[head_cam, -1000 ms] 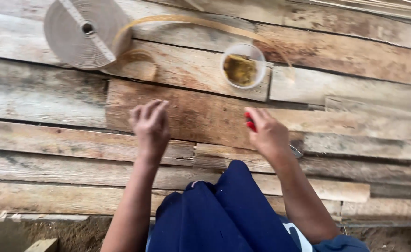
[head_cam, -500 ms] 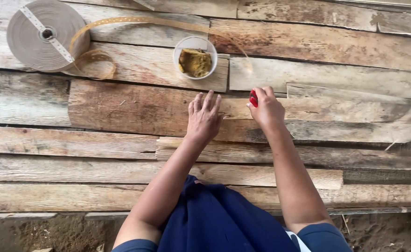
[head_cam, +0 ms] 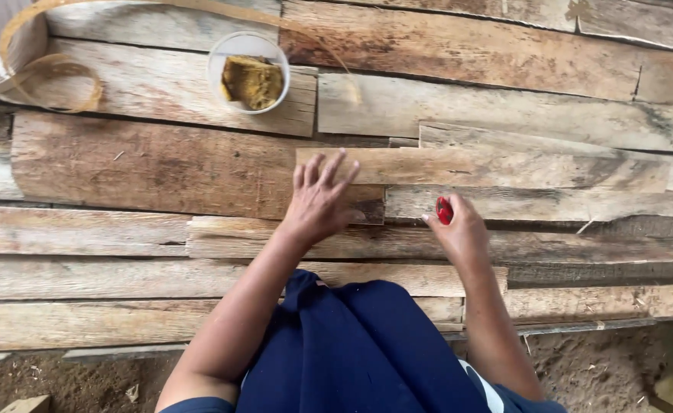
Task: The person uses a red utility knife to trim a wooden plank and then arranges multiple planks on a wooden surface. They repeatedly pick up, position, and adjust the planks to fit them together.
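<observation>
Weathered wooden planks [head_cam: 160, 164], stained and uneven, lie side by side over bare dirt and fill nearly the whole view. The left hand [head_cam: 317, 203] presses flat with its fingers [head_cam: 329, 167] spread apart on the end of a pale thin strip of wood [head_cam: 489, 168] lying on the planks. The right hand [head_cam: 458, 233] is curled shut around a small red-handled tool [head_cam: 444, 210] (its working end is hidden, so its kind cannot be told) just below that strip. If it is a blade, a slip on the rough grain could carry it toward the splayed fingers nearby, and splinters look likely. Farther off stand a white cup of yellowish paste [head_cam: 249, 73] and a roll of tape [head_cam: 4, 46], its loose end curling across the boards.
</observation>
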